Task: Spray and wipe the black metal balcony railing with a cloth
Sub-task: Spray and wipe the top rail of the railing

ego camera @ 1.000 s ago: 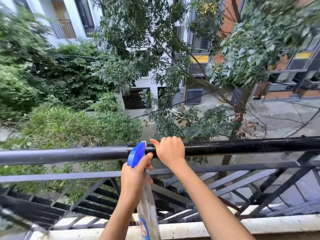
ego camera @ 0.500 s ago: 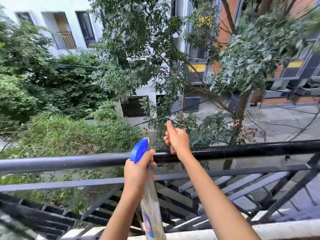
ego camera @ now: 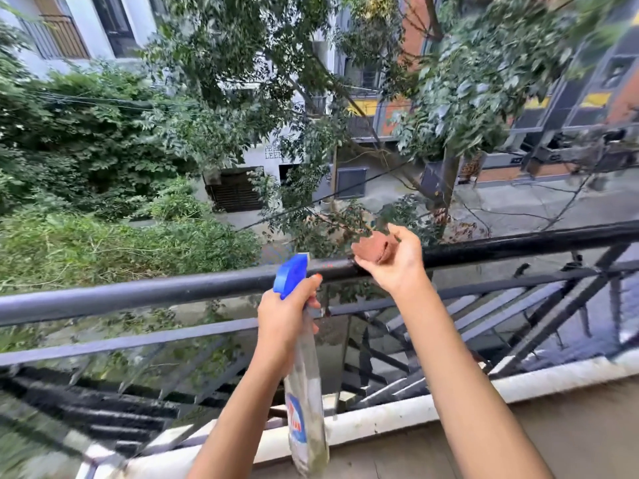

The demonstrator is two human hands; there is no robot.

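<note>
Our right hand is turned palm up at the top bar of the railing, fingers curled round a folded rust-brown cloth. We cannot tell whether the cloth touches the bar. The railing is black metal, a round top bar over slanted slats. Right of the hand it looks dark and glossy, left of it duller grey. Our left hand grips a clear bottle by its neck, with the blue spray head level with the bar.
</note>
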